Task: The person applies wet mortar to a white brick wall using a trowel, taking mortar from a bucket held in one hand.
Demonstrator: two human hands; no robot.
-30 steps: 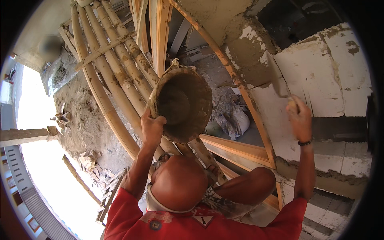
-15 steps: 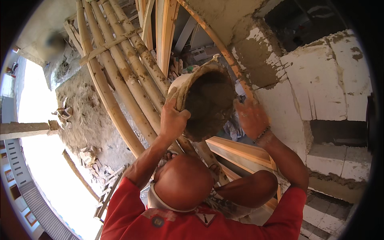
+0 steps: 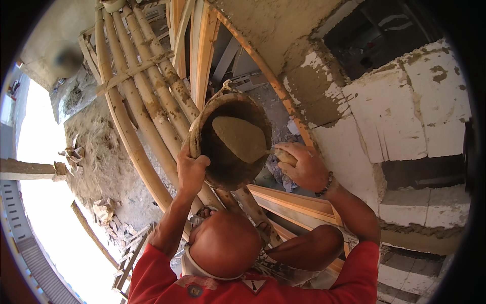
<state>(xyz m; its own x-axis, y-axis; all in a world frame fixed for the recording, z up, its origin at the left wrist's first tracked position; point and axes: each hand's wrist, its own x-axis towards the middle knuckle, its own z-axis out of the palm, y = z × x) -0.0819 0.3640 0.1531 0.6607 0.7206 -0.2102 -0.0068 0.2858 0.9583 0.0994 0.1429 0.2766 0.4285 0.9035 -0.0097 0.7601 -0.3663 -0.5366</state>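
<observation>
- Currently, the bucket [image 3: 212,159] is gripped at its left rim by the left hand [image 3: 191,169], with the thumb hooked over the edge, and its mouth is turned toward the camera.
- The trowel [image 3: 240,138] is held by its handle in the closed right hand [image 3: 302,164], just right of the bucket; its blade is placed within the bucket's mouth.
- Bamboo poles [image 3: 130,138] are seen left of the bucket.
- A partly plastered block wall [image 3: 382,116] is seen right of the bucket.
</observation>
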